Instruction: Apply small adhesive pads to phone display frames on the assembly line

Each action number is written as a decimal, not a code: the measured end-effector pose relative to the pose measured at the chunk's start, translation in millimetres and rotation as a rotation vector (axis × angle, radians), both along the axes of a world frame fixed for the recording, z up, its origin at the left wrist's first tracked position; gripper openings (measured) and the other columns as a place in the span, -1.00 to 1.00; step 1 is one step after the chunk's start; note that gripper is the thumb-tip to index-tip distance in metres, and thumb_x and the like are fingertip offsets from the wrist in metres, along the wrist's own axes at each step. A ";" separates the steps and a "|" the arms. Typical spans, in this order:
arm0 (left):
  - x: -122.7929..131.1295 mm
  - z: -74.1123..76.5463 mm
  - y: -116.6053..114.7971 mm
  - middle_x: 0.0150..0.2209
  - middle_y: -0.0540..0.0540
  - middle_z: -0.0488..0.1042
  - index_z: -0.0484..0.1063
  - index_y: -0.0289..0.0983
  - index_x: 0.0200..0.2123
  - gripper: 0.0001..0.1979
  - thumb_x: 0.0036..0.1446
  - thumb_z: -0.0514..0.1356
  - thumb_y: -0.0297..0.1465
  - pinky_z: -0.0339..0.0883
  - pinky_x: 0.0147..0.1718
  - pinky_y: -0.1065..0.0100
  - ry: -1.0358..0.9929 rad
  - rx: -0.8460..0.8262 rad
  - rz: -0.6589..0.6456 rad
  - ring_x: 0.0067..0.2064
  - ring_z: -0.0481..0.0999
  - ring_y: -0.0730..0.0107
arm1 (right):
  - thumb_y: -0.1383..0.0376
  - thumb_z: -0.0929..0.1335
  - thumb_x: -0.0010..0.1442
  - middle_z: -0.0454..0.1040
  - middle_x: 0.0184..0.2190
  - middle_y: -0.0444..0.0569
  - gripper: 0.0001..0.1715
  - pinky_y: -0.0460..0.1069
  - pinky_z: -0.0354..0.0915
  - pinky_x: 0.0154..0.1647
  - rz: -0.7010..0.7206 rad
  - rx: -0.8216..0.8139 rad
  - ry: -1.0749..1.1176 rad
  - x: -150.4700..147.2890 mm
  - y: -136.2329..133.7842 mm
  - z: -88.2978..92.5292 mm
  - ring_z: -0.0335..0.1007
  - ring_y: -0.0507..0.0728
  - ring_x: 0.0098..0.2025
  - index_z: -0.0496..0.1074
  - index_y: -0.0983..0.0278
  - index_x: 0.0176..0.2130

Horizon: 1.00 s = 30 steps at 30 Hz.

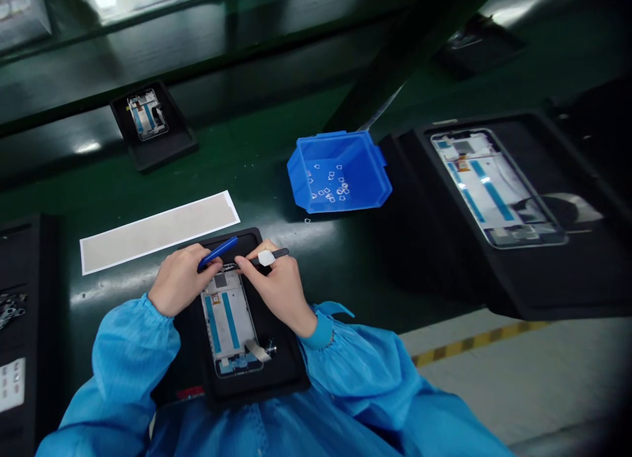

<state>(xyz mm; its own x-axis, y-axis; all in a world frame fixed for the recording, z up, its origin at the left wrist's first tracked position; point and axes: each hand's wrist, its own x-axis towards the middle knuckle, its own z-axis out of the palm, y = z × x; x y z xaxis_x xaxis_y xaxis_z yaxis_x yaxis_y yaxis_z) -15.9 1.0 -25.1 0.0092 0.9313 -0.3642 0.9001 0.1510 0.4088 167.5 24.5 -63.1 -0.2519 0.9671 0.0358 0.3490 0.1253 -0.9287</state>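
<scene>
A phone frame (232, 325) with blue strips and a loose flex ribbon lies in a black tray (284, 371) right in front of me. My left hand (182, 279) is closed around a blue pen-like tool (218, 253) at the frame's upper left corner. Over the top edge, my right hand (279, 282) is closed on a dark, slim tool (281, 252) with a white patch on it; its tip is hidden by the fingers. Both hands' fingertips are close together at the frame's top end, and what they touch there is too small to make out.
Beyond the tray lies a white-edged beige strip (160, 232). A blue bin (340, 147) holds several small square pieces, with one loose piece (307, 220) before it. Other phone frames rest in black trays at back left (148, 114) and right (498, 187). A black tray (29, 266) stands left.
</scene>
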 end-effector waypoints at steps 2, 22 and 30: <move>0.2 -0.2 0.2 -0.24 -0.05 0.54 0.54 -0.20 -0.26 -0.74 0.25 0.08 -0.23 0.33 -0.27 0.30 0.007 0.001 -0.002 -0.23 0.55 0.27 | 0.16 0.39 0.22 0.49 -0.48 -0.10 -0.75 0.05 0.28 -0.30 0.003 0.001 -0.002 0.0 -0.1 0.1 0.44 0.16 -0.39 0.41 0.20 -0.46; 11.5 8.5 6.5 -0.18 -0.04 0.53 0.48 -0.17 -0.20 -0.82 0.30 0.10 -0.27 0.22 -0.41 0.33 0.226 -0.049 -0.129 -0.18 0.54 0.22 | 0.20 0.38 0.22 0.45 -0.52 -0.13 -0.74 0.06 0.23 -0.28 0.040 0.101 -0.054 2.6 -1.6 -0.1 0.41 0.15 -0.42 0.35 0.19 -0.48; 9.8 9.4 10.9 -0.17 -0.04 0.53 0.48 -0.18 -0.18 -0.81 0.30 0.09 -0.28 0.24 -0.38 0.33 0.244 -0.071 -0.165 -0.18 0.54 0.22 | 0.21 0.40 0.24 0.46 -0.48 -0.13 -0.77 0.03 0.22 -0.30 0.056 0.101 -0.040 4.1 -0.5 -3.2 0.41 0.14 -0.39 0.37 0.20 -0.44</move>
<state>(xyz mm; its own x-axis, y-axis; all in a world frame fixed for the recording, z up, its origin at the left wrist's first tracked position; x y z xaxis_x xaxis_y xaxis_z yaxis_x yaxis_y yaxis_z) -6.2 11.9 -15.7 0.0622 0.8966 -0.4384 0.9851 0.0154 0.1713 171.6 23.9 -66.4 -0.3089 0.9433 0.1214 0.3755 0.2383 -0.8957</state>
